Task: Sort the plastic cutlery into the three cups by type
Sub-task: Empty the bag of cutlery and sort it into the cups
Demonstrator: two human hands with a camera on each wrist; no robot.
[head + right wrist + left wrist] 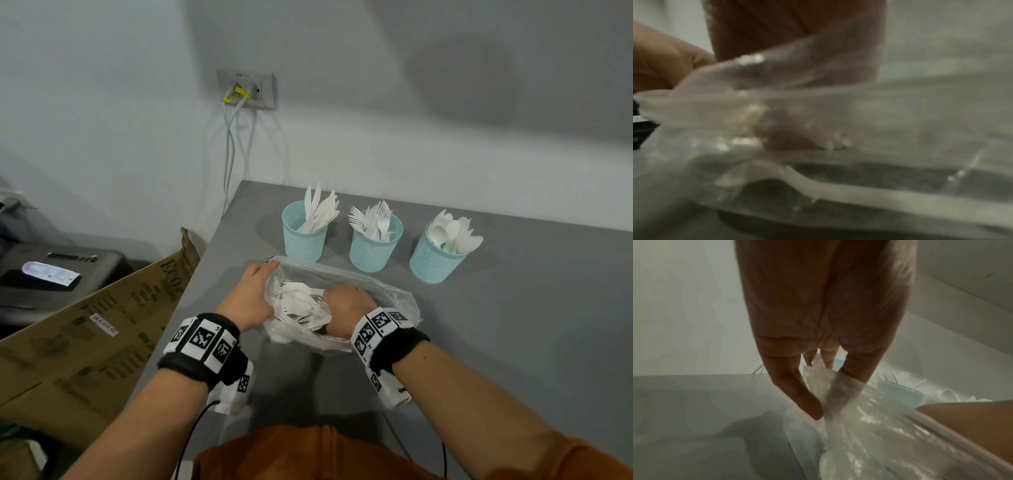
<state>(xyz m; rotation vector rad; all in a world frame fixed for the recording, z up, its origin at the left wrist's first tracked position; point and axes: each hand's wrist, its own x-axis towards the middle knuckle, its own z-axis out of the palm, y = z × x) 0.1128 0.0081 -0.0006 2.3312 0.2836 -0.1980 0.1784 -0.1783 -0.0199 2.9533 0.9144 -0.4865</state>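
Three teal mesh cups stand in a row at the back of the grey table (513, 325): one with knives (303, 236), one with forks (373, 250), one with spoons (433, 260). In front of them lies a clear plastic bag (387, 291) with several white forks and spoons (301, 303) inside. My left hand (265, 270) pinches the bag's left rim (818, 374) and holds it up. My right hand (329, 298) is inside the bag, its fingers down on the cutlery pile. Through the blurred plastic, a fingertip (785, 141) shows above a white utensil (818, 185); its grip is hidden.
A brown cardboard box (102, 308) leans against the table's left edge. Beyond it sits a dark device (51, 274). A wall socket (245, 89) with hanging cables is behind the table's back left corner. Bare grey tabletop lies right of the bag.
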